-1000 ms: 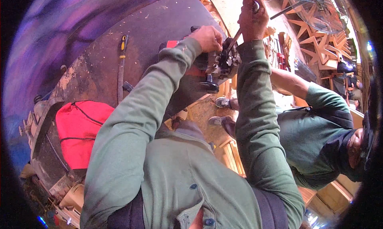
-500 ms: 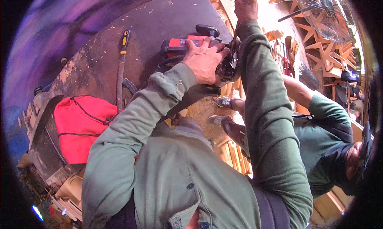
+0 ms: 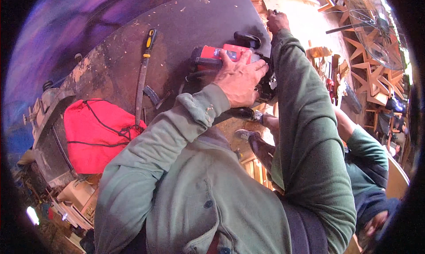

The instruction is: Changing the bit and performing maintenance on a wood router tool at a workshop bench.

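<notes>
The left hand [image 3: 239, 83] is laid from above on a red and black power tool [image 3: 207, 54], with the fingers spread over its body and not closed around it. The tool lies directly under these fingers, on the dark tabletop [image 3: 177, 28], near its right edge; by this flat placing it is presumably kept from sliding. The right hand [image 3: 278, 21] is stretched ahead and to the right of the left fingers. Its own fingers appear to be clenched on a dark object [image 3: 275, 11], of which only a small end is shown, so what it is cannot be told. The right arm is passed close along the tool's side, perhaps because reach is needed. To the left of the left fingers, a file [image 3: 142, 75] with a yellow and black handle is laid well apart, probably so that the working place is not hindered.
</notes>
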A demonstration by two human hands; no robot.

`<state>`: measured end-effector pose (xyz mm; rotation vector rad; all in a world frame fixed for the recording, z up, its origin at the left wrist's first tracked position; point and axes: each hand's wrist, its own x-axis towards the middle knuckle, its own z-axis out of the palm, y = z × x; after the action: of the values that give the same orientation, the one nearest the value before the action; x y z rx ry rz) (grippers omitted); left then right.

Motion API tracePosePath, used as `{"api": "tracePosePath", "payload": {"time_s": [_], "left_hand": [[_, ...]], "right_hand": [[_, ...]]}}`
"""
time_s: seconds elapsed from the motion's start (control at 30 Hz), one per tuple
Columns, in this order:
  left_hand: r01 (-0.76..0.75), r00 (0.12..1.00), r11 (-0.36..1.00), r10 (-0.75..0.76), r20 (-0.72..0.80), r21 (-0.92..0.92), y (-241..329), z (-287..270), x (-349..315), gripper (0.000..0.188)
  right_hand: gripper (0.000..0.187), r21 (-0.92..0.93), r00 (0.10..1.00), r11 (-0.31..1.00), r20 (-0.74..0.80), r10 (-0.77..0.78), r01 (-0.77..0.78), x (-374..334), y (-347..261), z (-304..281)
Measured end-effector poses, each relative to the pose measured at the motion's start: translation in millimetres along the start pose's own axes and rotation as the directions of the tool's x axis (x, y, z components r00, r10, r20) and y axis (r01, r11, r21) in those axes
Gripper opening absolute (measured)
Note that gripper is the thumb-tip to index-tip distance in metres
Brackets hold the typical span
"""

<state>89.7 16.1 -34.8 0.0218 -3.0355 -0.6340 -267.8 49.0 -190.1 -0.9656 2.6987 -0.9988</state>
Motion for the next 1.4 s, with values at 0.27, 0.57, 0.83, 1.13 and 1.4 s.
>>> {"api": "tracePosePath", "payload": {"time_s": [0.27, 0.57, 0.83, 1.13, 1.4], "left_hand": [[-0.026, 0.998, 1.000, 0.026, 0.063, 0.006, 6.7, -7.5, 4.7, 0.074], [0.008, 0.993, 1.000, -0.011, 0.121, 0.024, -1.0, -9.8, 3.6, 0.073], [-0.011, 0.989, 0.999, 0.016, 0.147, -0.038, 8.1, -17.3, 7.8, 0.073], [-0.002, 0.995, 0.999, 0.007, 0.104, -0.045, 4.2, -9.8, 6.9, 0.073], [-0.001, 0.993, 0.997, 0.010, 0.120, -0.073, 4.2, -11.8, 6.8, 0.072]], "right_hand": [[0.056, 0.054, 0.996, 0.995, 0.016, 0.083, -0.083, 3.7, -36.5, -40.7], [0.039, 0.387, 0.972, 0.922, -0.218, 0.091, 0.001, -48.9, -204.2, -134.5], [0.036, 0.533, 0.874, 0.786, -0.485, -0.017, 0.312, -169.3, -209.5, -168.0], [0.018, 0.468, 0.843, 0.787, -0.524, -0.119, 0.402, -245.7, -219.4, -171.3], [0.020, 0.456, 0.876, 0.866, -0.480, 0.046, 0.205, -288.5, -252.0, -165.8]]}}
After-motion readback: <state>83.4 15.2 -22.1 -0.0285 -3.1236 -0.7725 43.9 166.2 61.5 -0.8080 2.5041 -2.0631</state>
